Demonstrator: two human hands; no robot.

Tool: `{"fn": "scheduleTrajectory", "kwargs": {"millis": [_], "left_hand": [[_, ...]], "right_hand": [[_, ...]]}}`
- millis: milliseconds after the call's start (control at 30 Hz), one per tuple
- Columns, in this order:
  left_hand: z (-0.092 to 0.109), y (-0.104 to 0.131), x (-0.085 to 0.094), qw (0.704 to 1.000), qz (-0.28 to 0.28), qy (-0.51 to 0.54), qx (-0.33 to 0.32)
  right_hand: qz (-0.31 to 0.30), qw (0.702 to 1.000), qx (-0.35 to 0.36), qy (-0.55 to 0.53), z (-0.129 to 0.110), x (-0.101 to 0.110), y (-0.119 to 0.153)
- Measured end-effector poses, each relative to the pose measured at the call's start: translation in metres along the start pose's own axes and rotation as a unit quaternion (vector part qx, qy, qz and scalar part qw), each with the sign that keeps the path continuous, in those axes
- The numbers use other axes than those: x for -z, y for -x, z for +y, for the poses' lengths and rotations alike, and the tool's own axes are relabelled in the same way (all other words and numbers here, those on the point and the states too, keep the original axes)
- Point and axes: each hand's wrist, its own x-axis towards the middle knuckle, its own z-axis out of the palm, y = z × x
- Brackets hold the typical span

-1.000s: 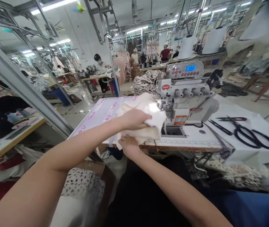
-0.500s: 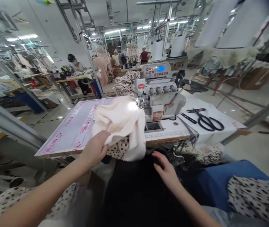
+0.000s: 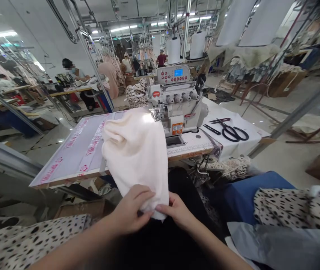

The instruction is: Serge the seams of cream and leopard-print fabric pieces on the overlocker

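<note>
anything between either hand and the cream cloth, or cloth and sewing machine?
Nothing visible. Left hand and right hand already grip the near end of the cream cloth; its far end reaches the sewing machine. Black scissors lie off right.

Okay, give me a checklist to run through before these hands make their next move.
1. Left hand holding the cream cloth: ok.
2. Right hand holding it, thumb on top: ok.
3. Cloth smooth throughout: not ok, folds at its left side.
4. Display on the sewing machine lit: ok.
5. Scissors away from the cloth: ok, right of the machine.
6. Cloth seated under the needle: cannot tell, glare there.
</note>
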Motion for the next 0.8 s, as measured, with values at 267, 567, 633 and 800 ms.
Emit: {"fn": "scheduleTrajectory", "kwargs": {"millis": [267, 567, 633, 800], "left_hand": [[-0.005, 0.041, -0.046, 0.969, 0.213, -0.125, 0.003], [0.019, 0.021, -0.014, 0.971, 0.212, -0.107, -0.014], [0.017, 0.023, -0.02, 0.973, 0.203, -0.113, 0.016], [0.021, 0.025, -0.02, 0.972, 0.217, -0.06, 0.058]], "right_hand": [[0.022, 0.998, 0.005, -0.053, -0.009, -0.003, 0.022], [0.003, 0.998, 0.038, 0.047, -0.023, -0.011, 0.037], [-0.002, 0.997, 0.042, 0.058, -0.026, -0.014, 0.038], [0.017, 0.988, 0.055, 0.142, -0.031, -0.018, 0.042]]}}
